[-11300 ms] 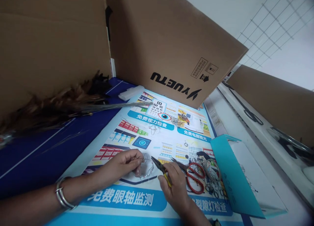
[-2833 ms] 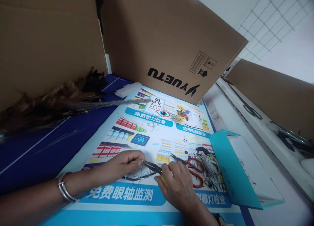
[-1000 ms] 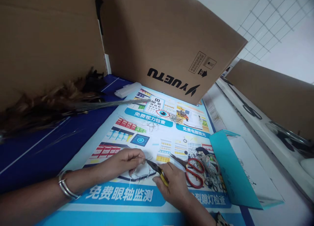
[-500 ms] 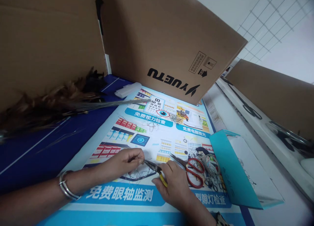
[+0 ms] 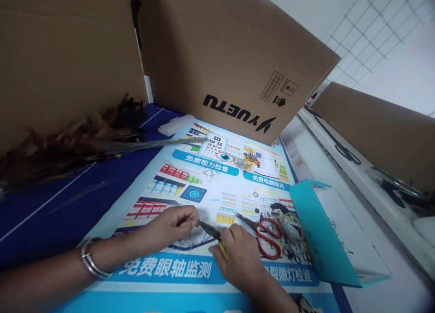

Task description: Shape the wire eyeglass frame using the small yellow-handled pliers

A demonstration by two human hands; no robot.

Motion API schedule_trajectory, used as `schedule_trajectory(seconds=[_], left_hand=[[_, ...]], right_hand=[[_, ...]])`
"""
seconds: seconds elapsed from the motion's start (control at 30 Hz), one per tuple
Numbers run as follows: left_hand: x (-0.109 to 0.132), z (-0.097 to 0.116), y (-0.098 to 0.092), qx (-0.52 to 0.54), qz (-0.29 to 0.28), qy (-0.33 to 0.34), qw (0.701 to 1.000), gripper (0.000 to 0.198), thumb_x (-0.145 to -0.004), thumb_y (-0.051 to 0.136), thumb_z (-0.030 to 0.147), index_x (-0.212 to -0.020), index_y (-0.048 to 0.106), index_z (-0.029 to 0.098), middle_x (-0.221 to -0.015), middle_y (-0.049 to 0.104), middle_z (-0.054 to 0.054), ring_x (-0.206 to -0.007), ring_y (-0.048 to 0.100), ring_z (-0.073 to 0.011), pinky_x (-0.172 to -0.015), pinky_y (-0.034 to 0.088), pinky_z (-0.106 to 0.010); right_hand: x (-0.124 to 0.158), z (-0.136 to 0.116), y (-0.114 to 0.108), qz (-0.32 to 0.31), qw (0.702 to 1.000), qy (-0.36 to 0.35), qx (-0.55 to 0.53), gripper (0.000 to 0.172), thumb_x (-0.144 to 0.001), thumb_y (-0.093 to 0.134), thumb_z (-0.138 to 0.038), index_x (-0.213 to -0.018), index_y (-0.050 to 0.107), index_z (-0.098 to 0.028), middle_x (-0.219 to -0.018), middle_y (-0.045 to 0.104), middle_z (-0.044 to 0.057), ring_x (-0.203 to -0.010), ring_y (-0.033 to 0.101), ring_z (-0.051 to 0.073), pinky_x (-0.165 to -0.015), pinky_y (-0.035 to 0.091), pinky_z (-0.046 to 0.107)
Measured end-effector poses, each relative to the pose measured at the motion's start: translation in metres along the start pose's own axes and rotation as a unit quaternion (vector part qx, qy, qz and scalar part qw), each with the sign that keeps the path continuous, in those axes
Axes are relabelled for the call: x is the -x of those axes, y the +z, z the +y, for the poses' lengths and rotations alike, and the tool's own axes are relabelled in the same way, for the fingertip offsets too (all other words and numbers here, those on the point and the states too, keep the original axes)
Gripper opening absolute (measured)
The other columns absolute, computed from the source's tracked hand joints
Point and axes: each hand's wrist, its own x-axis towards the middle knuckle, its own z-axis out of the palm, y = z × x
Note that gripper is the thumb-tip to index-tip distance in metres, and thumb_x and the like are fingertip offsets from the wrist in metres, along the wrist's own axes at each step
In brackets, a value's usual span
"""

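My left hand [image 5: 170, 227] pinches a small piece of thin bent wire [image 5: 190, 240] low over the printed poster [image 5: 210, 181]. In my right hand [image 5: 238, 258] is a pair of yellow-handled needle-nose pliers [image 5: 212, 233], fingers wrapped round the handles. The plier tips touch the wire right at my left fingertips. A silver bangle sits on my left wrist.
Red-handled scissors [image 5: 263, 233] lie just right of my right hand, beside a tangle of wire rings and a tape roll [image 5: 292, 227]. A teal folder [image 5: 322, 240] stands further right. A feather duster [image 5: 68, 145] lies on the blue table at left. Cardboard sheets [image 5: 217, 55] wall off the back.
The wire piece has been turned and lowered between my hands. The plier tips have closed in on my left fingertips. Both hands stay in about the same place.
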Motion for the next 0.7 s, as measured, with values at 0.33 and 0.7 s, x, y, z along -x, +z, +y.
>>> schedule_trajectory(seconds=[0.33,0.7], left_hand=[[-0.0001,-0.0078,-0.0010,-0.011,-0.018,0.010,1.000,0.013,-0.083,0.046,0.024,-0.071,0.046,0.021,-0.066,0.040,0.005,-0.060,0.036,-0.0131,-0.055,0.030,-0.023],[0.0008,-0.0049,-0.0010,-0.005,-0.010,0.020,1.000,0.014,-0.083,0.048,0.023,-0.069,0.046,0.021,-0.065,0.041,0.005,-0.060,0.037,-0.0134,-0.055,0.030,-0.022]], right_hand=[[-0.0003,-0.0014,-0.0016,-0.013,1.000,0.007,-0.024,0.018,-0.089,0.059,-0.037,-0.095,0.055,-0.021,-0.088,0.062,0.006,-0.079,0.059,0.023,-0.060,0.040,0.029],[0.0005,-0.0025,0.0018,-0.007,1.000,0.008,-0.018,0.017,-0.088,0.057,-0.037,-0.092,0.054,-0.021,-0.087,0.063,0.007,-0.075,0.060,0.023,-0.058,0.040,0.029]])
